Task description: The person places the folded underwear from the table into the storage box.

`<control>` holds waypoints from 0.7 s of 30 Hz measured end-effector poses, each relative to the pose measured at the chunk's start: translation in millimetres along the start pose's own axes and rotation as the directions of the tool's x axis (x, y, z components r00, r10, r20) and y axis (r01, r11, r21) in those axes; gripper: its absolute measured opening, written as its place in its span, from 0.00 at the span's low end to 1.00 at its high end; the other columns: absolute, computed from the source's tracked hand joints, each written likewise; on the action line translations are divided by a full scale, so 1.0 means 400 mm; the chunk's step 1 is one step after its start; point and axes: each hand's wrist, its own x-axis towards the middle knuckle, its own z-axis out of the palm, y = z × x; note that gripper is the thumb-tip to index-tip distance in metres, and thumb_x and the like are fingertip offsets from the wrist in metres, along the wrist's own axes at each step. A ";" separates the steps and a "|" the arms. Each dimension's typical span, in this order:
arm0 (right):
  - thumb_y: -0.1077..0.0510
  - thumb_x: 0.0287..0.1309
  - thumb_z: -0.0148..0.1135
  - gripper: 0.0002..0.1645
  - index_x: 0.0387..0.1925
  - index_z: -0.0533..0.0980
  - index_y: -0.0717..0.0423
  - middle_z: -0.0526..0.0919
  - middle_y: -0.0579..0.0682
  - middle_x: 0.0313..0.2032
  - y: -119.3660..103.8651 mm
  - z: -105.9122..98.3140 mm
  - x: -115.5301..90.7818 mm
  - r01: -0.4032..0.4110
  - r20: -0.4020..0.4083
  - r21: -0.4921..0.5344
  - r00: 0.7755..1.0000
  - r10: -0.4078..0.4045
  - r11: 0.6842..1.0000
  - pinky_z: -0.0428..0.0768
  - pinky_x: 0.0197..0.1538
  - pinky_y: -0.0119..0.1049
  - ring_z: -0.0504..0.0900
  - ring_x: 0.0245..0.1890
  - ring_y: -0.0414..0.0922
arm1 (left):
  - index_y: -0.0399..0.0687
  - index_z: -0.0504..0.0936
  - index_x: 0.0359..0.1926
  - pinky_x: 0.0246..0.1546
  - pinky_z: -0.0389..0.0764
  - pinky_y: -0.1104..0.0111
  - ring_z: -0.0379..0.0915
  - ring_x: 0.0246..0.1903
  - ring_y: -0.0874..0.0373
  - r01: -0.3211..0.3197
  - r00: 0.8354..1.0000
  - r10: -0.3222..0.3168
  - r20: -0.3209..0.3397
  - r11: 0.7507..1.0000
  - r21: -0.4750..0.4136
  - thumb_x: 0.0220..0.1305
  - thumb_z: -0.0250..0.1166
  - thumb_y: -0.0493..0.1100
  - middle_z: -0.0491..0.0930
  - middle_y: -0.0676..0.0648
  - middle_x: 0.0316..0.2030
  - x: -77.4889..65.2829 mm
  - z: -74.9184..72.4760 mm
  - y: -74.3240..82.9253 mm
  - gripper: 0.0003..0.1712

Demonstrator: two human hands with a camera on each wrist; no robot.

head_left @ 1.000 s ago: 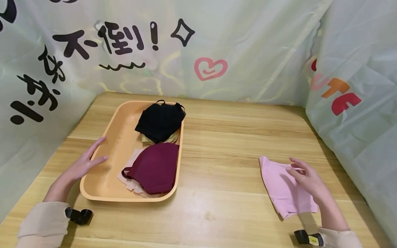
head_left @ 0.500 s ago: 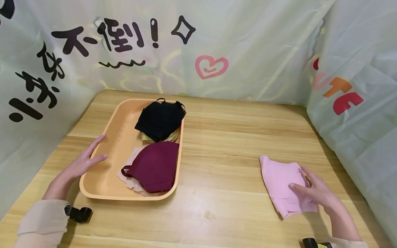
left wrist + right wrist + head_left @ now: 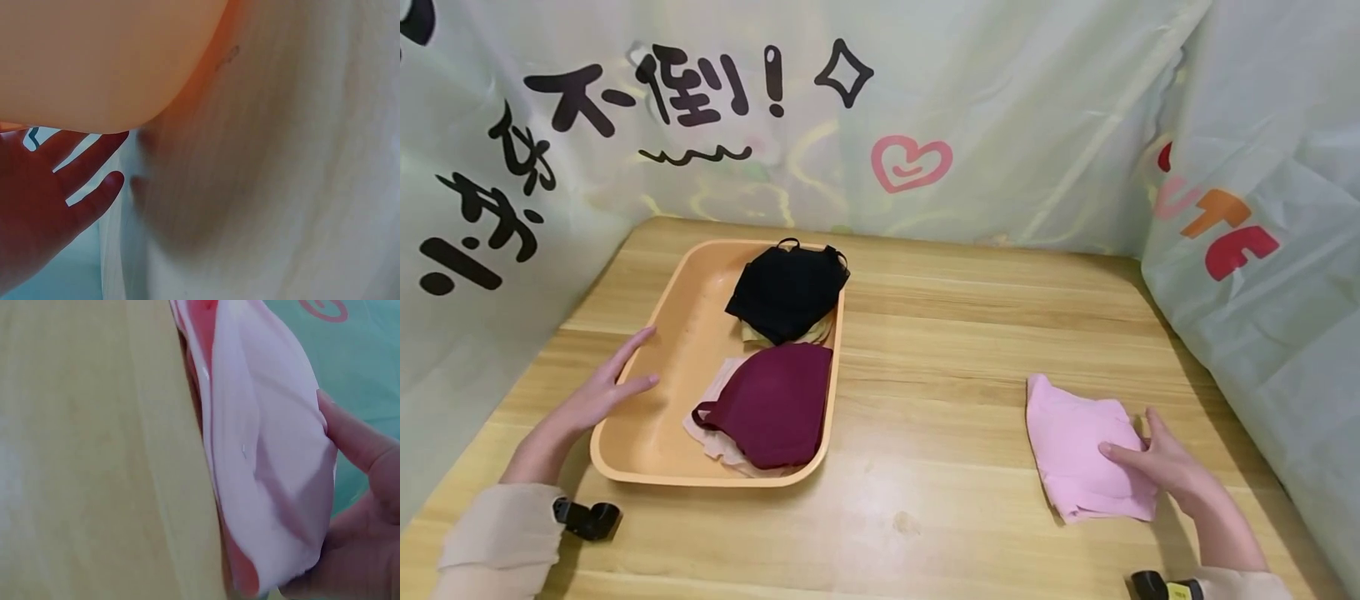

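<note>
At the left, my left hand (image 3: 593, 398) rests against the rim of an orange plastic tray (image 3: 608, 473). Its thumb reaches over the rim, and in the left wrist view its fingers lie fairly straight along the outer wall. A maroon bra (image 3: 784, 404) lies in the tray on a pale pink garment (image 3: 722, 446). Behind it sits a folded black strappy garment (image 3: 790, 290) over a tan one (image 3: 760, 337). My right hand (image 3: 1180, 468) pinches the right edge of a folded pink garment (image 3: 1086, 450), thumb above and fingers underneath, partly hidden by the cloth.
The wooden table (image 3: 940, 350) carries the tray at left and the pink garment at right. A pale printed curtain (image 3: 1015, 125) encloses the back and both sides. Black wrist cameras sit at both cuffs.
My right hand has moved right and down from above the pink garment to its right edge, which now bulges and is slightly drawn up. The left hand and tray have barely moved.
</note>
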 end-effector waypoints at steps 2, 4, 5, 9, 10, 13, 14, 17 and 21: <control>0.46 0.58 0.56 0.65 0.59 0.14 0.71 0.24 0.83 0.58 -0.001 0.004 -0.001 -0.008 0.005 0.021 1.000 0.008 1.000 0.41 0.59 0.66 0.32 0.59 0.76 | 0.46 0.40 0.71 0.58 0.33 0.36 0.27 0.66 0.41 0.002 1.000 -0.002 0.001 1.000 0.002 0.63 0.54 0.38 0.38 0.30 0.68 0.002 -0.002 0.000 0.42; 0.46 0.59 0.55 0.64 0.60 0.15 0.72 0.29 0.85 0.58 -0.002 0.007 -0.001 -0.010 0.010 0.025 1.000 0.009 1.000 0.44 0.60 0.66 0.35 0.60 0.76 | 0.46 0.39 0.71 0.58 0.34 0.37 0.28 0.66 0.40 0.013 1.000 -0.013 0.001 1.000 0.006 0.63 0.54 0.38 0.38 0.30 0.68 0.003 -0.004 -0.001 0.42; 0.46 0.59 0.54 0.64 0.60 0.15 0.71 0.31 0.86 0.58 -0.004 0.008 -0.002 -0.010 0.015 0.026 1.000 0.009 1.000 0.46 0.60 0.65 0.38 0.60 0.76 | 0.45 0.39 0.71 0.58 0.34 0.38 0.28 0.66 0.39 0.015 1.000 -0.015 0.003 1.000 0.005 0.63 0.54 0.38 0.38 0.30 0.68 0.003 -0.004 -0.002 0.42; 0.47 0.61 0.52 0.60 0.62 0.17 0.70 0.46 0.87 0.57 -0.011 0.015 -0.003 0.038 -0.017 0.026 0.999 -0.037 0.999 0.67 0.56 0.50 0.60 0.57 0.70 | 0.44 0.38 0.71 0.59 0.34 0.38 0.28 0.66 0.37 0.021 1.000 -0.021 0.007 1.000 0.006 0.63 0.54 0.37 0.37 0.29 0.68 0.002 -0.008 -0.001 0.43; 0.48 0.62 0.52 0.59 0.63 0.18 0.69 0.48 0.86 0.57 -0.013 0.017 -0.003 0.059 -0.029 0.040 0.998 -0.058 0.997 0.71 0.52 0.43 0.68 0.54 0.63 | 0.44 0.38 0.71 0.58 0.34 0.38 0.28 0.65 0.36 0.018 1.000 -0.018 0.007 1.000 0.005 0.63 0.54 0.37 0.37 0.29 0.68 0.002 -0.008 0.000 0.43; 0.54 0.62 0.52 0.56 0.65 0.18 0.63 0.64 0.77 0.51 -0.020 0.027 -0.001 0.151 -0.083 0.183 0.987 -0.138 0.971 0.75 0.38 0.30 0.77 0.41 0.44 | 0.44 0.38 0.71 0.58 0.34 0.36 0.27 0.65 0.36 0.016 1.000 -0.016 0.011 1.000 0.002 0.63 0.54 0.37 0.37 0.29 0.68 0.003 -0.008 0.002 0.43; 0.57 0.62 0.52 0.56 0.65 0.18 0.60 0.69 0.69 0.49 -0.023 0.031 0.002 0.191 -0.105 0.255 0.980 -0.169 0.948 0.76 0.35 0.28 0.77 0.37 0.39 | 0.44 0.38 0.71 0.57 0.34 0.36 0.26 0.66 0.36 0.016 1.000 -0.016 0.012 1.000 0.001 0.63 0.54 0.38 0.36 0.29 0.68 0.003 -0.008 0.002 0.43; 0.65 0.60 0.53 0.56 0.67 0.19 0.53 0.71 0.45 0.44 -0.033 0.046 0.008 0.321 -0.183 0.442 0.947 -0.266 0.838 0.77 0.34 0.27 0.77 0.33 0.34 | 0.44 0.38 0.71 0.56 0.34 0.34 0.25 0.66 0.36 0.017 1.000 -0.017 0.019 1.000 0.000 0.64 0.54 0.39 0.36 0.30 0.68 0.003 -0.007 0.003 0.42; 0.72 0.58 0.50 0.54 0.69 0.25 0.50 0.67 0.40 0.45 -0.052 0.063 0.014 0.461 -0.268 0.550 0.887 -0.376 0.697 0.77 0.36 0.25 0.76 0.38 0.32 | 0.45 0.38 0.71 0.56 0.34 0.34 0.26 0.65 0.35 0.014 1.000 -0.014 0.018 1.000 0.003 0.64 0.54 0.39 0.36 0.29 0.68 0.003 -0.006 0.001 0.43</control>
